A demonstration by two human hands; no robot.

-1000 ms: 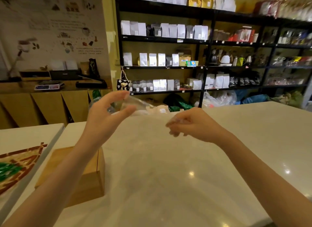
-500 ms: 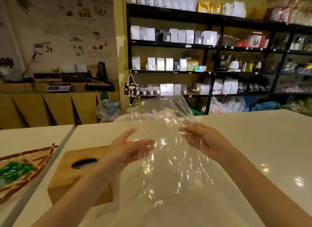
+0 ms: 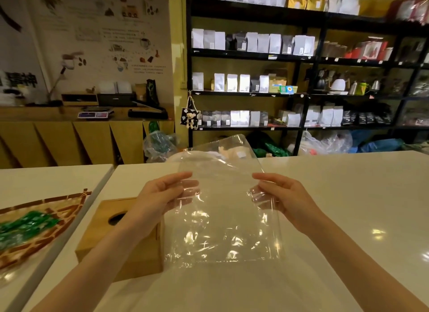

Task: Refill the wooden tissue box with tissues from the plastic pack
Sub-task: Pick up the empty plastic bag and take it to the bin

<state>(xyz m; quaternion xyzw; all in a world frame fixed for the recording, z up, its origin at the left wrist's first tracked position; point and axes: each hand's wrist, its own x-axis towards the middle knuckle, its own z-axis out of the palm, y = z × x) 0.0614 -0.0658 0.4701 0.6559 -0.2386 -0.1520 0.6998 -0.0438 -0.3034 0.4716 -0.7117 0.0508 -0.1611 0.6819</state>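
A coffee shop: far black shelves (image 3: 301, 56) stocked with bagged goods (image 3: 255, 42) and kettles (image 3: 339, 85), a scale (image 3: 95, 114) on the far-left wooden counter (image 3: 69, 135).

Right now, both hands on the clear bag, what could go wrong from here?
1. The clear, empty-looking plastic bag is pinched only at its side edges by the left hand and right hand; the slick film could slip free.
2. The bag hangs just beside the light wooden tissue box with the oval slot, so lowering it could cover the slot.
3. No tissues are visible, so the refill may stall.
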